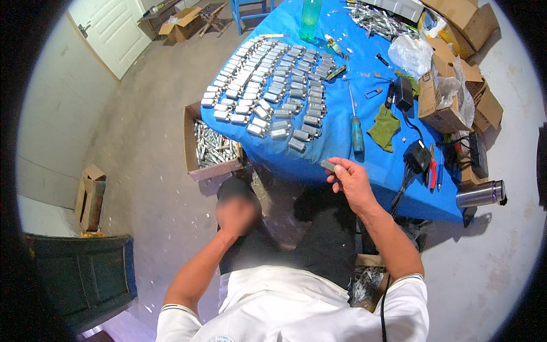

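My right hand (351, 179) is at the table's near edge, pinching a small grey rectangular metal piece (327, 165) between thumb and fingers. My left hand (236, 215) lies over my left knee; it is blurred, so its fingers cannot be made out. Beyond the right hand, rows of small lighter-like blocks (268, 85) cover the left part of the blue-covered table (330, 137). Those on the left look whiter, those on the right greyer, each with a shiny metal end. A screwdriver (356, 134) with a teal handle lies just past the right hand.
A cardboard box (213, 171) of loose silver pieces stands left of the table. On the table are a green bottle (310, 20), a green cloth (384, 128), a black adapter (417, 157), red-handled pliers (433, 171) and a steel flask (481, 194). Open cartons (444, 108) crowd the right.
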The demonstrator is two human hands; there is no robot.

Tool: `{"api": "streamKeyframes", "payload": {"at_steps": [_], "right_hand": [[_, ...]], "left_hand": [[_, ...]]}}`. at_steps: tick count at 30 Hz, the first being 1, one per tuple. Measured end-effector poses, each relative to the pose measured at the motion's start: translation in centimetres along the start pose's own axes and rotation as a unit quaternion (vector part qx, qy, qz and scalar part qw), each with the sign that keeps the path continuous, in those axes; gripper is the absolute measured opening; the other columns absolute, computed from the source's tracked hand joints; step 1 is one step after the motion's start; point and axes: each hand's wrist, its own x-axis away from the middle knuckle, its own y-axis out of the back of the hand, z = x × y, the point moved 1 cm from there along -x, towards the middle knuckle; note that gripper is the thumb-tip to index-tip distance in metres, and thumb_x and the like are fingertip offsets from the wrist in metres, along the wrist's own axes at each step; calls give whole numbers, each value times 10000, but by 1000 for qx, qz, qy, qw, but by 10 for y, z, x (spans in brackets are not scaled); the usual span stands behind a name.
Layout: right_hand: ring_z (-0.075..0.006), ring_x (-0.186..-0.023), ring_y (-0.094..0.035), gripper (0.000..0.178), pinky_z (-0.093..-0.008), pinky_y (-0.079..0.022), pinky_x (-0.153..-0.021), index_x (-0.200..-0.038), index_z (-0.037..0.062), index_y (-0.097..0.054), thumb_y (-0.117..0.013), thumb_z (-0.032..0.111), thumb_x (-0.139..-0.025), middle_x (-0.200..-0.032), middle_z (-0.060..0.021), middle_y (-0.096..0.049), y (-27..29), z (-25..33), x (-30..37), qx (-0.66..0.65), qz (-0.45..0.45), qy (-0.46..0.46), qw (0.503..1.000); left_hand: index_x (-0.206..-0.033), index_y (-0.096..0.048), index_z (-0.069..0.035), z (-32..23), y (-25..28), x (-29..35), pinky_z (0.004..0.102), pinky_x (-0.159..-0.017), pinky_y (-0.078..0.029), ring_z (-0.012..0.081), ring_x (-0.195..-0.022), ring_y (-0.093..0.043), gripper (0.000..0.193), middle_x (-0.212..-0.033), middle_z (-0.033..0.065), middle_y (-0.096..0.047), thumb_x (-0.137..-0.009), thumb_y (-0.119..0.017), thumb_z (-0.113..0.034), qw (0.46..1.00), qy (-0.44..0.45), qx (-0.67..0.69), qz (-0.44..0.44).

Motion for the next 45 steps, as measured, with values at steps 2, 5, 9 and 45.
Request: {"api": "streamKeyframes", "payload": {"at_steps": [2, 5, 9, 45], "right_hand": [[-107, -762, -581, 271, -214, -478, -570, -1191, -25, -566, -491, 110, -968, -937, -62, -620, -2, 0, -3, -17, 6, -14, 1000], [-110, -767, -587, 271, -214, -480, -571, -1190, -25, -564, -499, 112, -965, -947, -70, -626, 1, 1, -9, -49, 34, -18, 998], [-108, -771, -589, 278, -215, -490, -586, -1194, -25, -558, -506, 123, -966, -973, -75, -626, 12, 20, -26, -128, 60, -4, 990], [-389, -982, -601, 256, -470, -472, -835, -1093, 92, -599, -450, 251, -959, -1057, -176, -647, 93, 96, -235, 504, 23, 241, 829]], "left_hand": [[-680, -660, -38, -7, 5, -6, 452, -603, -509, 361, -623, -642, 316, -663, 186, -645, -774, -632, -340, 999, -1, -17, 30], [-689, -682, -43, -12, 8, -11, 452, -623, -520, 367, -637, -649, 327, -681, 189, -654, -763, -626, -356, 999, -25, -31, 38], [-679, -678, -33, -19, 6, -18, 464, -631, -520, 378, -630, -644, 345, -680, 195, -654, -770, -612, -360, 996, -32, -47, 65], [-603, -608, -59, -20, -30, -35, 457, -524, -487, 352, -524, -620, 272, -582, 173, -616, -771, -634, -271, 980, -23, -193, 35]]}}
